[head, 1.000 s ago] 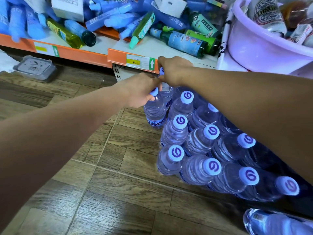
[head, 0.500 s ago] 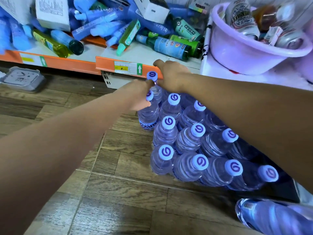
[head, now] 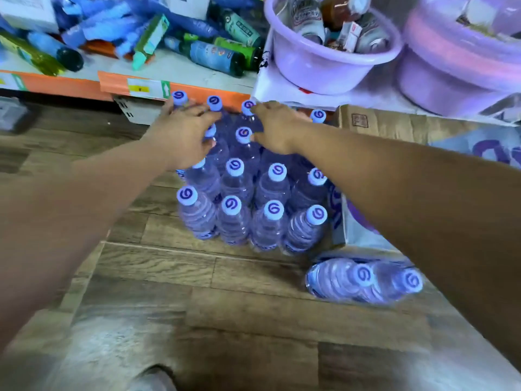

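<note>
1. On the floor [head: 197,306], against the orange edge of the shelf [head: 70,86], stands the cluster of water bottles [head: 267,230]: upright, in close rows, caps up.
2. Left hand [head: 183,134]: fingers spread and fairly straight across the tops of the far-left bottles, gripping none. Right hand [head: 277,128]: likewise uncurled, fingertips touching a back-row cap [head: 248,106], thumb beside the cap in front of it.
3. Risk, toppling: the bottles are tall and narrow and are touched only at the top. A sideways push there would likely tip one, and the tight rows could carry the fall to its neighbours.
4. Risk, uneven push: the two hands bear on different bottles, so unequal pressure may skew the back rows or open gaps between them.
5. Risk, obstruction: the shelf edge lies just behind the back row, and pressing backward could jam caps against it.
6. Risk, rolling: two lying bottles [head: 363,280] rest on their sides near the cluster's near-right corner. A fallen bottle might strike them and set them rolling underfoot.
</note>
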Demonstrator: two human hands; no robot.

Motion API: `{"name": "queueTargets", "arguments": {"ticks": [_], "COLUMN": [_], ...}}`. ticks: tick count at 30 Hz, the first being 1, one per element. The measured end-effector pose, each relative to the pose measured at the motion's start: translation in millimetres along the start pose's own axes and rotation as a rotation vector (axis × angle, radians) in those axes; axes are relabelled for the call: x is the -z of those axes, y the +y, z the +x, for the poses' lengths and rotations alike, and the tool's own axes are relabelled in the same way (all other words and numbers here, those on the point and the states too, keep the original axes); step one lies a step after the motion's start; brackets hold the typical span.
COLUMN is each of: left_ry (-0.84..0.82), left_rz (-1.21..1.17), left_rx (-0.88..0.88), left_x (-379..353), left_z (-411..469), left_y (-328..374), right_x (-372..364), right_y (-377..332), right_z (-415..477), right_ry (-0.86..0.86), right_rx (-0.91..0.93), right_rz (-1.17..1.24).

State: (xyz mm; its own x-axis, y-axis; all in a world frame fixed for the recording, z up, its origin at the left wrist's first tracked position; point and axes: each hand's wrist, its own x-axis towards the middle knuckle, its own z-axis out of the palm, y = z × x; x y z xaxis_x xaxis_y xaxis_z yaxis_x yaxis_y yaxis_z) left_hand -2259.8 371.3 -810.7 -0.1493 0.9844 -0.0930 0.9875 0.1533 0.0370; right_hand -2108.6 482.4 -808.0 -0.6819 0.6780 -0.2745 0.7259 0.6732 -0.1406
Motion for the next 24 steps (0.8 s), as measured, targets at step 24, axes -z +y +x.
{"name": "queueTargets", "arguments": {"ticks": [24], "left_ry": [-0.235], "left_rz": [0.081], "left_rx": [0.114], "left_x": [-47], "left_z": [-68], "left_y": [159], "right_x": [-67], "right_y": [62], "right_z": [-156], "right_ry": [0.084], "right_rx": [0.203], "right_rz": [-0.242]}}
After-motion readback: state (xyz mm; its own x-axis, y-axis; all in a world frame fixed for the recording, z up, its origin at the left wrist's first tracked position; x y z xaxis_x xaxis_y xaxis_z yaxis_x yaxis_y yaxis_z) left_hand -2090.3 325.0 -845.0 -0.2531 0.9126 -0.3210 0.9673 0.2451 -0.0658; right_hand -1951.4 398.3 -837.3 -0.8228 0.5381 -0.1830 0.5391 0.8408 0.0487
